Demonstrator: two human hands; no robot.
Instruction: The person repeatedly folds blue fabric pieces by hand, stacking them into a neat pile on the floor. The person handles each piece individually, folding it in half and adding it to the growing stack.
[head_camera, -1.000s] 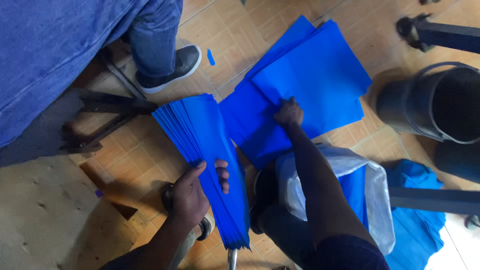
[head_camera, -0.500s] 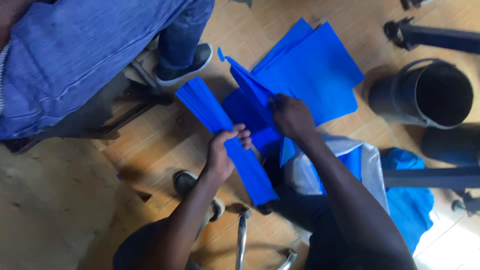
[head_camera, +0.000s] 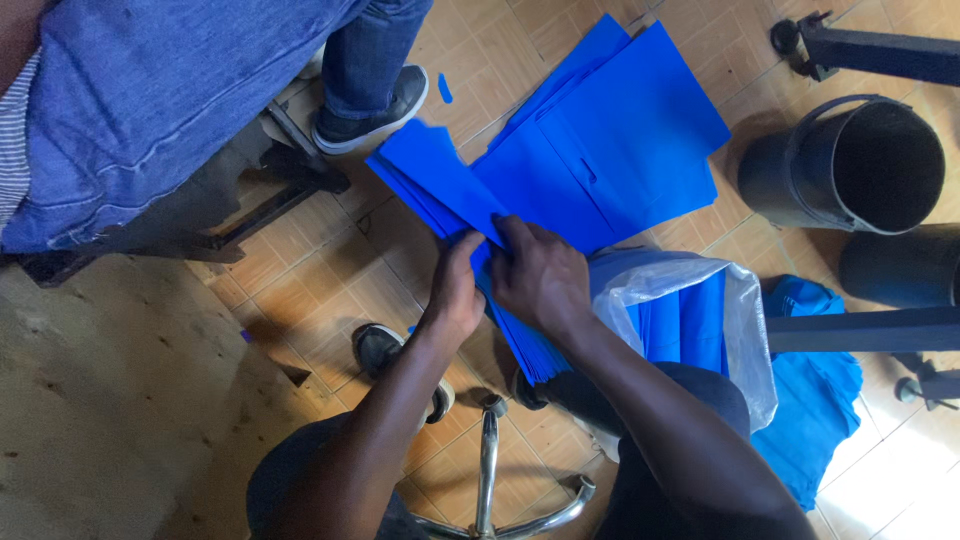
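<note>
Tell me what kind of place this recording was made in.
Probably a small workshop making or packing bags. Both hands, left hand and right hand, grip a stack of blue sheets; more blue sheets lie on the tiled floor beside a clear plastic bag of the same material.

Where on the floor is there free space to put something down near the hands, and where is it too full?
Bare tiles lie left of the left hand, between the blue sheet stack both hands grip, the dark metal frame and the person's shoe. Right of the right hand it is crowded: spread blue sheets, a plastic bag, black buckets.
</note>
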